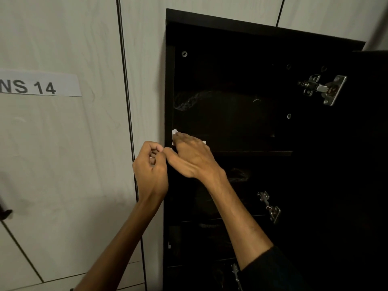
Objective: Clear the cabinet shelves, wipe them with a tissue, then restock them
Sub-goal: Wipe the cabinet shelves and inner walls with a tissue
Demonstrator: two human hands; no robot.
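A black cabinet [262, 30] stands open, its inside very dark. My right hand [191, 154] lies flat on a white tissue [174, 132] at the left end of the upper shelf [252, 152], fingers straight; only small white corners of the tissue show. My left hand [151, 164] hangs just outside the cabinet's left side panel [169, 91], at shelf height, with its fingers curled and the thumb tip against the forefinger. It may pinch something small, but I cannot tell. Lower shelves hold dim dark shapes I cannot make out.
The cabinet door [369, 143] hangs open at the right on metal hinges [323, 89]. Pale wood-grain panels [63, 164] fill the left, one with a paper label [39, 82] reading "NS 14". A dark handle [5, 213] sticks out at the far left.
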